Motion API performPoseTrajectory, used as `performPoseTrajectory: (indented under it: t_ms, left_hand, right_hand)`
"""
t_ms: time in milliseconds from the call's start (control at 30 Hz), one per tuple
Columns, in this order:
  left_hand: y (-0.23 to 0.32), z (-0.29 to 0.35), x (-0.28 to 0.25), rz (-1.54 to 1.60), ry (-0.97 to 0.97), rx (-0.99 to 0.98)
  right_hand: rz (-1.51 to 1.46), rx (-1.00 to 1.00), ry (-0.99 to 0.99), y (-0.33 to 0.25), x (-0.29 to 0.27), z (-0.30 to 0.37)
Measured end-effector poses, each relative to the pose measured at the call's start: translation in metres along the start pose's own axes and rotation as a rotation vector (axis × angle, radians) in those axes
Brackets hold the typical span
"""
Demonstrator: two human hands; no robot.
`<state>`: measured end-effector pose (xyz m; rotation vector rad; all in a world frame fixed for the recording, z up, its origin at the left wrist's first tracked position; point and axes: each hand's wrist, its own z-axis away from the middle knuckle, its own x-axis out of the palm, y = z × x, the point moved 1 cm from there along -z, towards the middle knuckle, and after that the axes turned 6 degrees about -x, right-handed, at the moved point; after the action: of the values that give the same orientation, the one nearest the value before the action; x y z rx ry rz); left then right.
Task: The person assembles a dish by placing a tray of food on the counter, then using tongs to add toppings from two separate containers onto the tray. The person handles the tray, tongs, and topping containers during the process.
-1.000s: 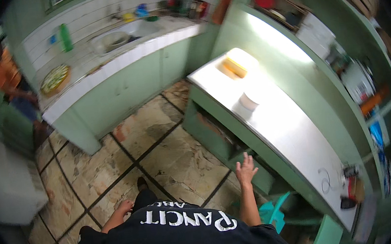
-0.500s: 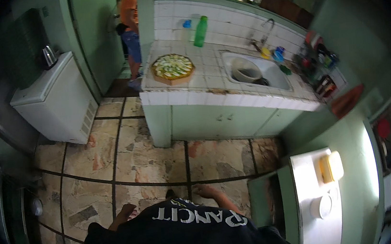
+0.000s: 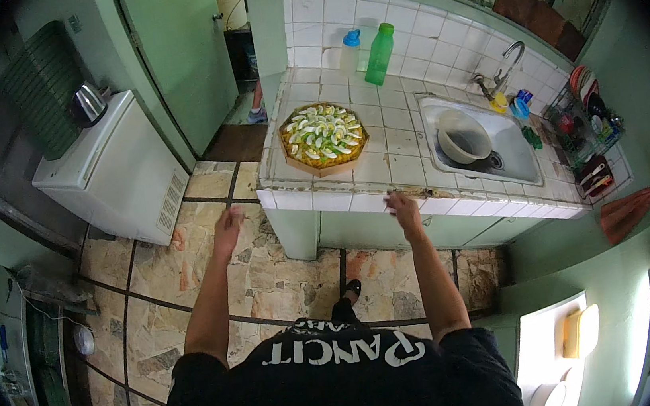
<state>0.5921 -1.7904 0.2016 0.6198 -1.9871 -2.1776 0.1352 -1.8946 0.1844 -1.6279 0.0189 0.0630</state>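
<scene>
Finding: both hands open, egg-topped food set down on the tiled surface.

Left hand [image 3: 228, 226]: open, fingers blurred, raised above the stone-patterned floor [image 3: 155, 262]. Right hand [image 3: 403, 207]: partly open, fingers loosely bent, at the front edge of the tiled surface [image 3: 397, 143] — contact with that edge cannot be determined.

The octagonal tray [image 3: 320, 171] rests near the left end of that surface, at 12 o'clock from the wearer; it holds food [image 3: 323, 134] covered with egg slices and green pieces. From the tray, the left hand lies at 8 o'clock, the right between 4 and 5, both apart from it.

Further out from the tray: at 1 o'clock, a green bottle [image 3: 379, 55] beside a blue-capped bottle [image 3: 350, 54], both upright; at 3, a sink [image 3: 517, 166] containing a pale basin [image 3: 463, 137]; at 9, a white chest unit [image 3: 117, 170] — kettle [image 3: 88, 104] standing on top.
</scene>
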Motion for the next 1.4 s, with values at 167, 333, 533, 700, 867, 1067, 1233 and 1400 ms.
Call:
performPoseTrajectory:
  t_ms: [167,333,533,700,867,1067,1233,1400]
  left_hand:
    - [0.065,-0.116,0.087,0.091,0.024,-0.012]
    - [0.07,-0.214,0.14,-0.164,0.19,0.125]
    - [0.058,-0.306,0.15,-0.595,-0.001,-0.016]
    - [0.061,-0.335,0.153,-0.529,-0.145,-0.283]
    - [0.088,-0.313,0.155,-0.268,-0.328,-0.446]
    - [0.089,-0.321,0.146,-0.321,-0.552,-0.469]
    - [0.1,-0.317,0.154,-0.289,-0.414,-0.527]
    - [0.152,-0.317,0.144,-0.05,-0.762,-0.399]
  right_hand:
    - [-0.498,0.224,-0.021,-0.019,0.025,-0.09]
    - [-0.599,0.416,0.004,-0.02,0.062,-0.136]
    - [-0.577,0.528,0.086,-0.032,0.08,-0.158]
    - [-0.576,0.652,0.234,-0.042,0.081,-0.168]
    - [-0.575,0.652,0.244,-0.039,0.081,-0.172]
    - [-0.605,0.603,0.237,-0.034,0.084,-0.173]
    - [-0.676,0.535,0.26,-0.044,0.081,-0.16]
    - [-0.71,0.44,0.439,-0.079,0.094,-0.12]
